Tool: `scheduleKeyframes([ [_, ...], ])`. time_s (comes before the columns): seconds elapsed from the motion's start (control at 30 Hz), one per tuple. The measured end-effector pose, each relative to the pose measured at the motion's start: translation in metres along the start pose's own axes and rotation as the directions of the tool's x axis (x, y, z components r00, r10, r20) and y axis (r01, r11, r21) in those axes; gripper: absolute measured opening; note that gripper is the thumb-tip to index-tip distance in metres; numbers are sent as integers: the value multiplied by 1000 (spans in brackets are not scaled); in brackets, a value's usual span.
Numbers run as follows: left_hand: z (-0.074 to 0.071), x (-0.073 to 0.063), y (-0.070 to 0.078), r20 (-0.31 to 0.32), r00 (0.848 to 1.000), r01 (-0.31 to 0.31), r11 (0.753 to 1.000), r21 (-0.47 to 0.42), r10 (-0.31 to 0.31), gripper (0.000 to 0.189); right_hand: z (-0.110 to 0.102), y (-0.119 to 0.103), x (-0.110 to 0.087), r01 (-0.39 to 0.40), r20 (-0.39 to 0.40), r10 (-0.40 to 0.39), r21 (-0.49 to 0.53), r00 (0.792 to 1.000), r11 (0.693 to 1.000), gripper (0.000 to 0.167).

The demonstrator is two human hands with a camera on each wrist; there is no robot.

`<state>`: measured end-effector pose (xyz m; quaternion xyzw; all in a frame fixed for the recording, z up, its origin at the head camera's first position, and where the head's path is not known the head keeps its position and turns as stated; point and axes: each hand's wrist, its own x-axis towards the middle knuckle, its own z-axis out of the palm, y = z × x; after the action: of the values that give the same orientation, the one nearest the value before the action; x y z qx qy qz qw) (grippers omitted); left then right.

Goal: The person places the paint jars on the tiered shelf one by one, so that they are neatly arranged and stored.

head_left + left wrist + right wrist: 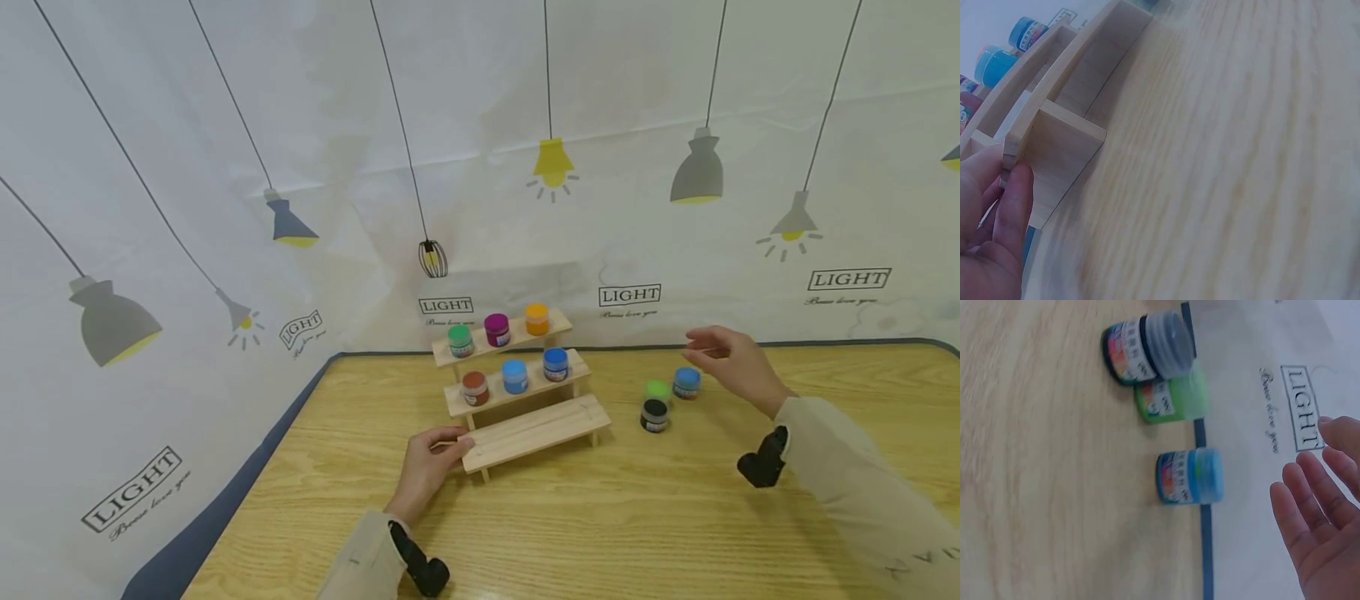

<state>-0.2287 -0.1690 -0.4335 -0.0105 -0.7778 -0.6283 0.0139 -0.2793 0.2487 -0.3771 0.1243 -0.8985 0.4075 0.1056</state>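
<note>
A three-step wooden stand [536,433] stands on the table. My left hand [427,467] pinches the left end of its lowest step between thumb and fingers, seen close up in the left wrist view. On the top step are green [460,341], purple [497,330] and orange [537,319] paint jars; the middle step bears red-brown [475,388], light blue [514,377] and dark blue [555,364] ones. My right hand [731,367] is raised with relaxed fingers, holding nothing, near a blue paint jar [1188,477]. Beside that jar are a light green jar [1172,398] and a black jar [1144,347].
The wood-grain table [637,525] meets a pale backdrop [495,167] printed with lamps, with a dark blue band [232,500] along the edge. A black wrist camera [763,458] sits on the right wrist and another camera [420,560] on the left.
</note>
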Motion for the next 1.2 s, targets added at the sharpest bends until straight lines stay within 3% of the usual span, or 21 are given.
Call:
scheduleKeyframes([
  [0.4, -1, 0, 0, 22, 1000, -1, 1000, -2, 1, 32, 12, 35, -5, -130, 28, 128, 55, 991, 990, 54],
  [0.63, -3, 0, -1, 36, 999, 4, 1000, -7, -3, 30, 20, 44, -6, -169, 110, 160, 78, 981, 982, 61],
  [1.2, -2, -1, 0, 19, 1000, -13, 1000, 5, 13, 31, 30, 56, -2, -178, 180, 164, 61, 970, 982, 63],
])
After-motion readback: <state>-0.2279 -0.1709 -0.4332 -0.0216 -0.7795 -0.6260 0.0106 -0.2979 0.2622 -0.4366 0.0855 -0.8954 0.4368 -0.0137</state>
